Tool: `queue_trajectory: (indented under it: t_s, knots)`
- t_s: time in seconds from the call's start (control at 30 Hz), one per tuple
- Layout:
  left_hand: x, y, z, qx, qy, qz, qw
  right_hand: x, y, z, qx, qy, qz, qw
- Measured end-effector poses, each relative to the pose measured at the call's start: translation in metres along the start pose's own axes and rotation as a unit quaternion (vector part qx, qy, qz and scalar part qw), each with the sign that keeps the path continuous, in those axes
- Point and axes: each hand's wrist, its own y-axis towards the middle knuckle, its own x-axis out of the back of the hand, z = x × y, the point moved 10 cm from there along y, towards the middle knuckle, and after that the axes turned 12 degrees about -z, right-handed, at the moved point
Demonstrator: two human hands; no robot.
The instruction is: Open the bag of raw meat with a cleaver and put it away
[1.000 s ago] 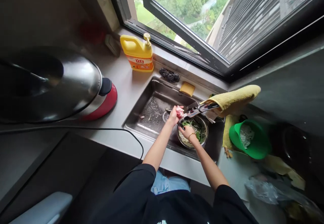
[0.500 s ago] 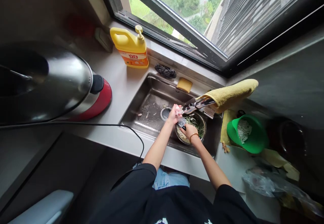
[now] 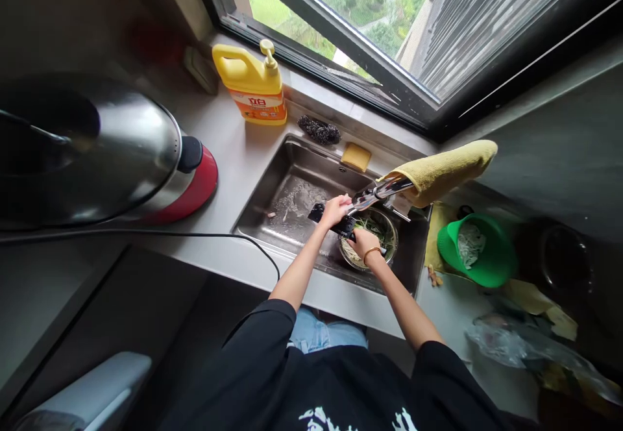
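Observation:
My right hand (image 3: 365, 245) is closed round the handle of a black-bladed kitchen knife (image 3: 344, 226), whose wide blade lies level over the sink (image 3: 272, 236). Across that blade sits my left hand (image 3: 335, 210), its fingers curled together right by the spout of the chrome faucet (image 3: 382, 192); the fingertips are partly hidden. Below my right hand, a round metal bowl (image 3: 396, 241) holds green and pale shredded vegetables (image 3: 374, 225). Small scraps and water lie on the sink floor left of my hands.
A yellow cloth (image 3: 448, 170) drapes over the faucet. Behind the sink are a yellow sponge (image 3: 355, 156), a dark scourer (image 3: 318, 130) and a yellow detergent bottle (image 3: 256, 87). A green basket (image 3: 494, 256) stands right, a red-and-steel appliance (image 3: 195, 184) left. A black cord (image 3: 195, 232) crosses the counter.
The knife has turned, so its black blade now shows on both sides of my left hand. My left hand has shifted slightly onto the blade; more water shows in the sink.

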Motion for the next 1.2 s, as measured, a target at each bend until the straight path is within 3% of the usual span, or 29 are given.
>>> queue_trajectory:
  t_s: [0.23, 0.37, 0.47, 0.53, 0.6, 0.7, 0.8, 0.87, 1.03, 1.13, 1.2]
  knots:
    - [0.045, -0.004, 0.003, 0.021, -0.082, -0.082, 0.993, 0.004, 0.0, 0.002, -0.009, 0.018, -0.018, 1.0]
    - [0.082, -0.004, -0.002, -0.009, -0.039, -0.194, 0.98, 0.009, 0.002, 0.003, -0.015, 0.018, -0.026, 0.999]
    - [0.106, -0.002, -0.009, -0.033, 0.017, -0.242, 0.97, 0.014, 0.003, 0.002, -0.023, 0.006, -0.032, 0.999]
    - [0.119, 0.0, -0.004, -0.008, 0.0, -0.255, 0.967, 0.016, 0.004, 0.003, -0.019, 0.001, -0.034, 0.999]
    - [0.124, 0.001, 0.011, 0.061, -0.089, -0.245, 0.964, 0.018, 0.005, 0.005, -0.012, -0.004, -0.036, 0.999]
    - [0.115, -0.002, 0.03, 0.146, -0.303, -0.193, 0.922, 0.021, 0.006, 0.008, -0.009, -0.011, -0.038, 0.999]
    - [0.105, -0.009, 0.032, 0.156, -0.467, -0.149, 0.858, 0.024, 0.008, 0.011, -0.015, -0.016, -0.048, 0.999]
    - [0.1, -0.014, 0.033, 0.164, -0.509, -0.135, 0.834, 0.027, 0.01, 0.014, -0.011, -0.012, -0.06, 0.998]
    - [0.088, -0.018, 0.039, 0.222, -0.488, -0.154, 0.83, 0.027, 0.017, 0.016, -0.007, 0.028, -0.075, 0.997]
    - [0.063, -0.014, 0.036, 0.261, -0.457, -0.132, 0.84, 0.018, 0.017, 0.006, -0.052, 0.11, -0.072, 0.99]
    - [0.039, -0.011, 0.032, 0.278, -0.445, -0.103, 0.845, 0.002, 0.013, -0.005, -0.109, 0.229, -0.043, 0.966]
